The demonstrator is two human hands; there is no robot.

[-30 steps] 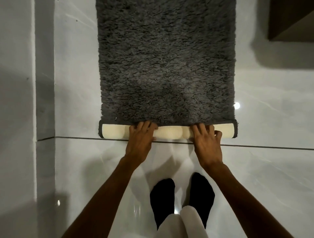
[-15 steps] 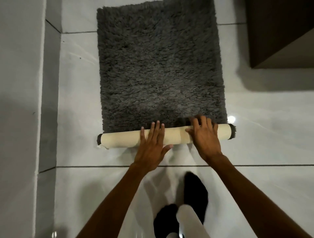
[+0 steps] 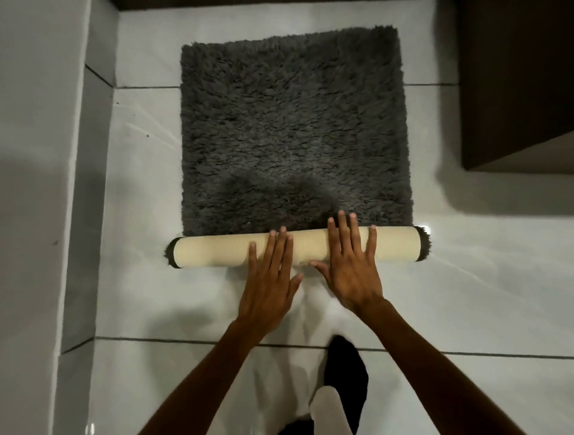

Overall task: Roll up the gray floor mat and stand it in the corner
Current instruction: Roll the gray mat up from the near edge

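The gray shaggy floor mat point(image 3: 295, 124) lies flat on the pale tiled floor, its near end wound into a roll point(image 3: 211, 251) that shows the cream backing. My left hand point(image 3: 270, 279) rests flat on the middle of the roll with fingers spread. My right hand point(image 3: 351, 267) lies flat just to its right, fingertips reaching over the roll onto the gray pile. Neither hand grips anything; both palms press on the roll.
A gray wall point(image 3: 37, 186) runs along the left side. A dark wooden cabinet point(image 3: 515, 80) stands at the upper right. My feet in black socks point(image 3: 344, 372) are on the floor behind the roll. A dark threshold point(image 3: 248, 3) crosses the far end.
The roll has grown thicker and moved away from me over the mat. Both hands went from curled on the roll to flat with fingers spread. The view tilted, showing the mat's far edge.
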